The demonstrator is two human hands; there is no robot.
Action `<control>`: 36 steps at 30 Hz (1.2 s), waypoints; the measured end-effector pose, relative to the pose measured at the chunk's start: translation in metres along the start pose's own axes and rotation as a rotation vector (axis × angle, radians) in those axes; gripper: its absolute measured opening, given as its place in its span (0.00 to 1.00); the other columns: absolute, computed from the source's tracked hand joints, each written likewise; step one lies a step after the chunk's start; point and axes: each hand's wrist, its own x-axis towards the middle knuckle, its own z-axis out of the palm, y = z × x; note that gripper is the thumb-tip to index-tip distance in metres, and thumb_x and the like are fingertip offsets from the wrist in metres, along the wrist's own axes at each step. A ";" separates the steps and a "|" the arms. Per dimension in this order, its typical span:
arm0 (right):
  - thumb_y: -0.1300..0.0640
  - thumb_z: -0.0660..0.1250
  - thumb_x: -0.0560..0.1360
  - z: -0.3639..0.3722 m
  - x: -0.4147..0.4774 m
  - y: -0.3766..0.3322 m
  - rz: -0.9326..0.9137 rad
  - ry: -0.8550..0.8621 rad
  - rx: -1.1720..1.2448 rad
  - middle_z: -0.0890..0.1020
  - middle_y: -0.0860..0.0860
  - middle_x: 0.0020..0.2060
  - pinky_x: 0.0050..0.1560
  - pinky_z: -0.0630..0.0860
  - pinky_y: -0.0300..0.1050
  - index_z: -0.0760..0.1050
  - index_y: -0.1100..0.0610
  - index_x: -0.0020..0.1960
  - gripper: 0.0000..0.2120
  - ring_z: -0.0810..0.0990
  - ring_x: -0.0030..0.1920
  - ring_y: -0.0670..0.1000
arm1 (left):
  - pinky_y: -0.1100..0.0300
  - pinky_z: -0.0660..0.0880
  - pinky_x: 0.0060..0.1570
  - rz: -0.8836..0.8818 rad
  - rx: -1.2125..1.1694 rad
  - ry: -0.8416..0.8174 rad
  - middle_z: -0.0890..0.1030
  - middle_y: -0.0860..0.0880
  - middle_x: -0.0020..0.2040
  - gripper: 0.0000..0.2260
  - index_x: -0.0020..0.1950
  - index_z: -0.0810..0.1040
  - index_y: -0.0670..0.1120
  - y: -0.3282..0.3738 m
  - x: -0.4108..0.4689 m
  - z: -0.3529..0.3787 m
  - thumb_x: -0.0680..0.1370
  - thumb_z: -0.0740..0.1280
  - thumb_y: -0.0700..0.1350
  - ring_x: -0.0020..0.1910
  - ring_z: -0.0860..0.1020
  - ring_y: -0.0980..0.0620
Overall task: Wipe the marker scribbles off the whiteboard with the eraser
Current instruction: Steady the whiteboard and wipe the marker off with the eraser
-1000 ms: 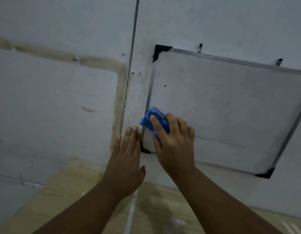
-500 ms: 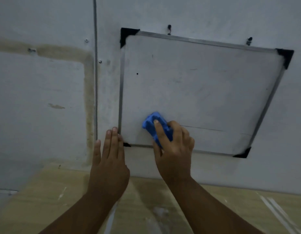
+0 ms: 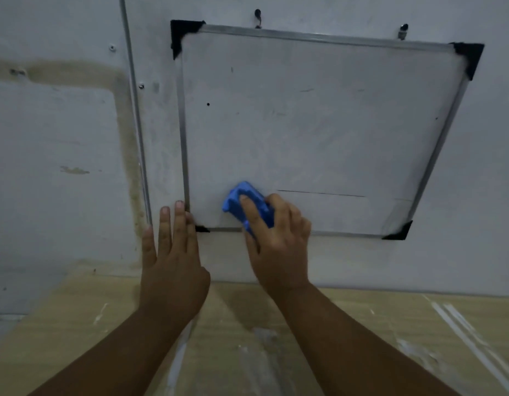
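Partly hidden under the right hand (image 3: pixel 279 238), a blue eraser (image 3: pixel 244 202) presses against the lower left area of a wall-mounted whiteboard (image 3: pixel 319 124); only its upper end shows past the curled fingers that grip it, and its wiping face cannot be seen. The left hand (image 3: pixel 173 252) lies flat against the wall (image 3: pixel 62 138), fingers straight and close together, fingertips touching the board's left frame and covering most of the black bottom-left corner cap (image 3: pixel 202 228). Both forearms are cut off by the bottom edge of the picture. Faint grey smudges on the board are too blurred to read; a thin dark marker line (image 3: pixel 322 193) runs rightward from just beside the right hand, and a small dark dot (image 3: pixel 208 104) sits near the left frame.

Compared with half a second ago, the eraser has slid a little to the right along the board's lower part, the marker line remains, and the left hand keeps its place at the corner.

Two hooks (image 3: pixel 257 15) hold the board's top edge. The eraser sits just above the bottom frame rail (image 3: pixel 347 234), with open board surface above and to its right as far as the slanting right frame. Below, a light wooden surface (image 3: pixel 390 324) meets the wall.
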 end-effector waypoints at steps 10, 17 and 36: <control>0.54 0.72 0.76 -0.007 -0.008 0.017 0.146 0.069 -0.031 0.78 0.63 0.59 0.53 0.70 0.56 0.75 0.52 0.70 0.22 0.77 0.58 0.63 | 0.42 0.36 0.79 -0.083 -0.157 -0.076 0.24 0.37 0.77 0.51 0.79 0.32 0.35 0.024 0.003 -0.008 0.77 0.63 0.61 0.78 0.27 0.38; 0.53 0.71 0.77 -0.022 -0.007 0.049 0.082 0.035 -0.018 0.78 0.62 0.60 0.53 0.70 0.55 0.75 0.51 0.70 0.22 0.77 0.58 0.63 | 0.42 0.38 0.79 -0.174 -0.341 -0.045 0.26 0.38 0.78 0.54 0.79 0.33 0.35 0.045 0.005 -0.008 0.75 0.70 0.58 0.79 0.30 0.39; 0.57 0.73 0.75 -0.063 -0.025 0.134 0.444 0.164 -0.084 0.76 0.63 0.63 0.54 0.74 0.61 0.72 0.55 0.72 0.26 0.75 0.60 0.66 | 0.32 0.61 0.74 0.512 -0.042 0.067 0.59 0.38 0.81 0.47 0.80 0.63 0.43 0.112 -0.004 -0.012 0.62 0.76 0.43 0.80 0.57 0.35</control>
